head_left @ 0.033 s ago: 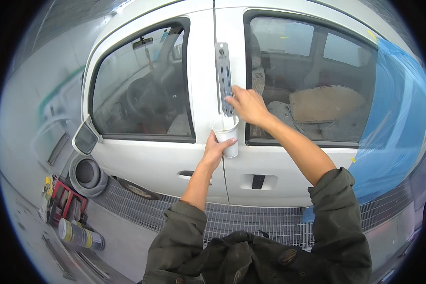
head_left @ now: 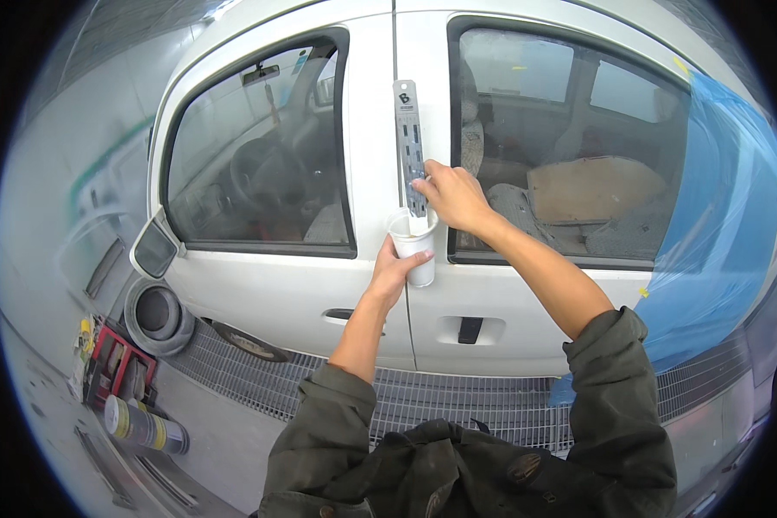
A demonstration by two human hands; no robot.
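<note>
My left hand point(head_left: 395, 269) is wrapped round a white cup point(head_left: 420, 269), which it holds upright in front of the white car point(head_left: 380, 298). My right hand point(head_left: 454, 195) pinches a long, flat, grey paint mixing stick point(head_left: 413, 142) with dark printed marks and a hole at its top. The stick stands nearly upright, and its lower end reaches into the mouth of the cup. What lies at the bottom of the cup is hidden by its wall.
Blue masking film point(head_left: 712, 233) covers the car's right part. A side mirror point(head_left: 155, 252) sticks out at left. Beneath me runs a floor grating point(head_left: 466, 410). At lower left are stacked tyres point(head_left: 168, 319), a red rack point(head_left: 112, 367) and lidded cans point(head_left: 151, 429).
The mixing stick has shifted slightly downward and turned a little with my right hand, so its printed top shows more plainly. My left hand and the cup are almost unmoved.
</note>
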